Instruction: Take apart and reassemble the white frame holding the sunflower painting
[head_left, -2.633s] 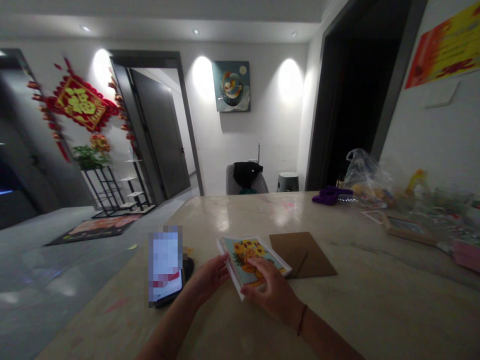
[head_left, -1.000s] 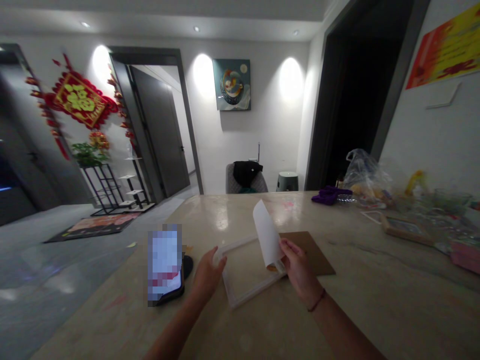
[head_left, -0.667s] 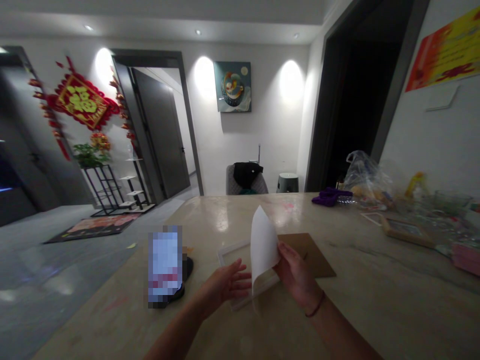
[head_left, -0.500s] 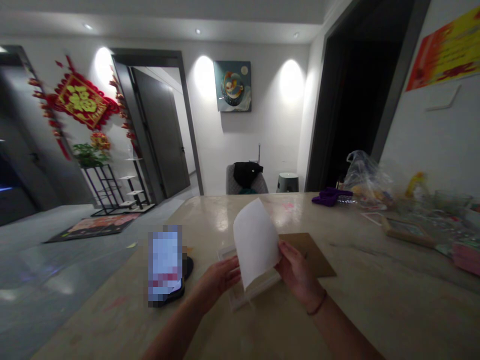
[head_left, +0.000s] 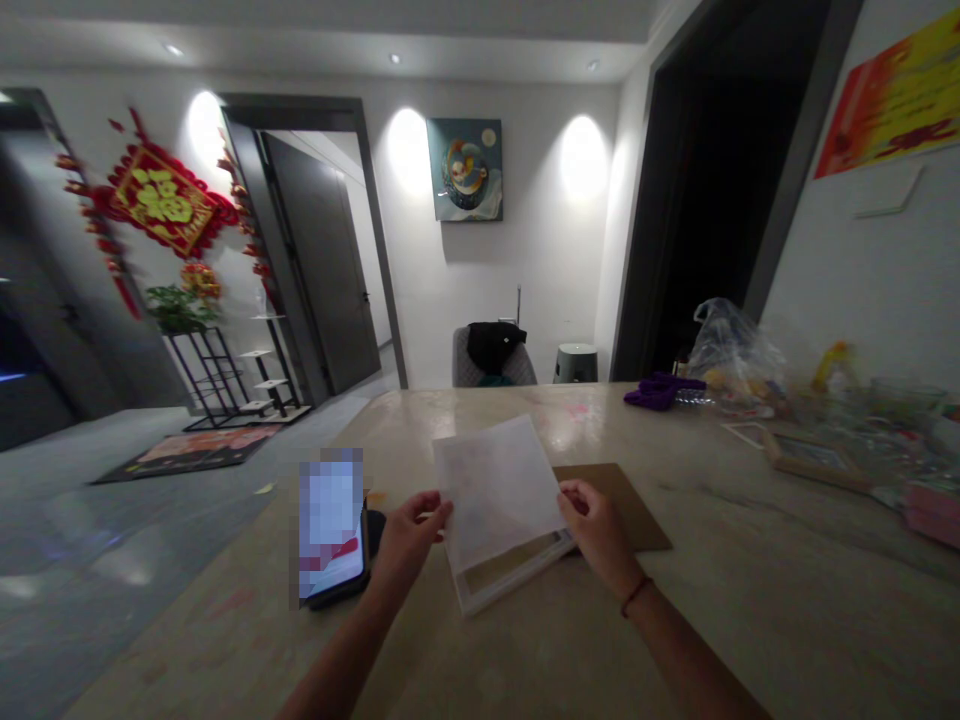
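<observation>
Sheet [head_left: 495, 490] over the frame [head_left: 517, 576]
Left hand [head_left: 407, 532] and right hand [head_left: 592, 520] pinch opposite edges, likely keeping it flat; board [head_left: 626, 510] lies right of the frame.

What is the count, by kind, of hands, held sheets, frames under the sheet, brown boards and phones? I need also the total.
Hands: 2, left hand, right hand
Sheet: 1
Frame: 1
Brown board: 1
Phone: 1
Total: 6
</observation>
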